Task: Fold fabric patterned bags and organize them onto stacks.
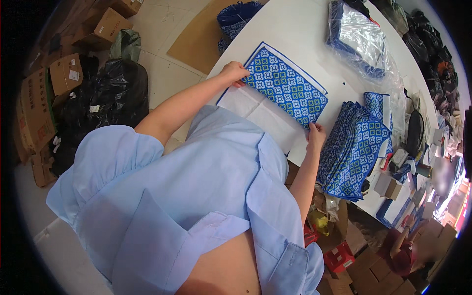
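A blue fabric piece with a white and green clover-like pattern [287,86] lies on the white table in front of me. It is partly folded, and its plain white side [260,110] spreads toward my body. My left hand [234,73] pinches the folded piece at its left corner. At the near right corner, my right hand [316,136] grips it between thumb and fingers. Right of my right hand rests a thick pile of matching patterned fabric pieces [351,147], with more folded ones [377,105] just behind it.
On the white table [290,32] lies a clear plastic bag of blue-edged pieces [356,42]. More blue fabric [236,19] sits beyond the table's left edge. Black bags [115,93] and cardboard boxes [66,73] crowd the left floor. At lower right are a red box [339,256] and another person [405,248].
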{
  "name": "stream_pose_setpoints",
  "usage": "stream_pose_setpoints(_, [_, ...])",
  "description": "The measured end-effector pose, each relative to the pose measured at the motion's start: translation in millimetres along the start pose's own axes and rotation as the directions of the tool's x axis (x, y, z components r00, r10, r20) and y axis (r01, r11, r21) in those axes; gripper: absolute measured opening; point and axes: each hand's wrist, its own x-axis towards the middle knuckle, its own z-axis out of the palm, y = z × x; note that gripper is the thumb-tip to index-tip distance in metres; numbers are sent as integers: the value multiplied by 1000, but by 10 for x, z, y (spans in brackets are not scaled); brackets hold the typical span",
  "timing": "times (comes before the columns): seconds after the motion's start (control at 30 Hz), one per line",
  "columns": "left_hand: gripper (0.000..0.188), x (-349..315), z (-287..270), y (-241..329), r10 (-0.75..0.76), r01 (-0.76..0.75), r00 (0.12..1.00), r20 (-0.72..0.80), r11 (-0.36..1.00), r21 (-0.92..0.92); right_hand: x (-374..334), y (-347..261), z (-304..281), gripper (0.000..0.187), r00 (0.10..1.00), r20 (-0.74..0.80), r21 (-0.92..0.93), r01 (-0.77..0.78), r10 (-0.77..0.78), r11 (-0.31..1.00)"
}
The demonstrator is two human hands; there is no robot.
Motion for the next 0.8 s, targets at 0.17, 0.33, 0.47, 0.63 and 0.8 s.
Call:
stream_pose_setpoints(0.17, [37, 198, -37, 86, 155, -150, 988, -8, 968, 199, 170, -180, -19, 33, 995, 78, -211, 84, -69, 974])
stream_pose_setpoints(0.33, [35, 288, 93, 158, 363, -323, 930, -64, 885, 334, 178, -335, 105, 43, 970, 15, -506, 218, -245, 835])
stream_pose_setpoints(0.47, [23, 348, 147, 105, 366, -264, 910, -193, 872, 412, 20, -439, 258, 38, 929, -75, -714, 204, -363, 670])
stream_pose_setpoints(0.63, [22, 334, 246, 88, 424, -290, 876, -232, 845, 449, -179, -519, 277, 28, 884, -191, -773, 132, -426, 620])
stream_pose_setpoints(0.8, [14, 349, 237, 127, 585, -483, 798, -149, 767, 423, -288, -589, 237, 18, 858, -210, -597, 267, -469, 756])
